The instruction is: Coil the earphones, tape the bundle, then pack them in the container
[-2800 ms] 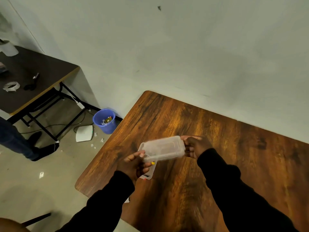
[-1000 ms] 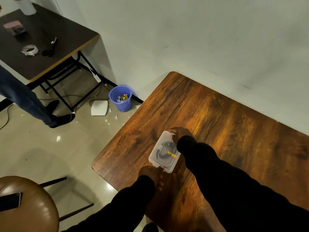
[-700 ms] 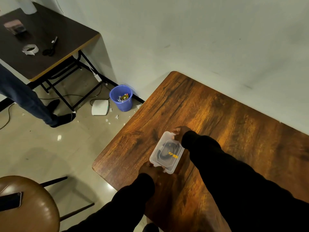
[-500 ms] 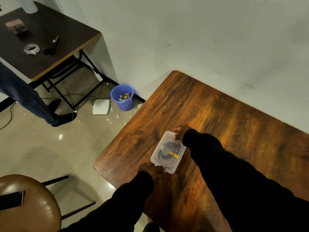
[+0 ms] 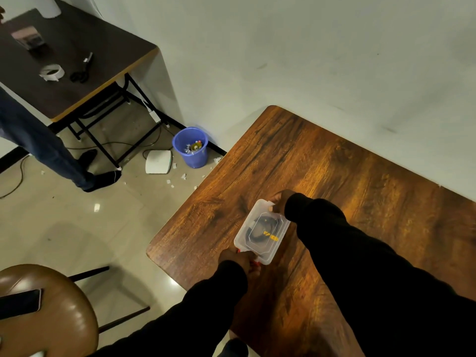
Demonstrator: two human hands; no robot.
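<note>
A: What takes up most of the view?
B: A brown wooden table [image 5: 347,181] on the right, set against a pale wall [image 5: 283,47]. Far left stands a dark desk [image 5: 77,81] with a tape roll [image 5: 52,72] and scissors [image 5: 82,70] on it.

A: And on the floor?
B: A blue bin [image 5: 190,146] near the wall, a white slab beside it, and paper scraps around. A brown stool [image 5: 46,313] at near left carries a phone [image 5: 19,304]. Someone's jeans-clad legs [image 5: 43,148] stand by the desk.

A: Where is the container?
B: The clear container [image 5: 262,231] lies on the table near its left edge, lid on. The coiled earphones [image 5: 260,229] show through it, with a yellow tape strip.

A: The hands?
B: The left hand [image 5: 238,258] grips the container's near end, fingers curled at a red latch. The right hand [image 5: 279,202] holds the far end, fingertips on the lid's corner.
</note>
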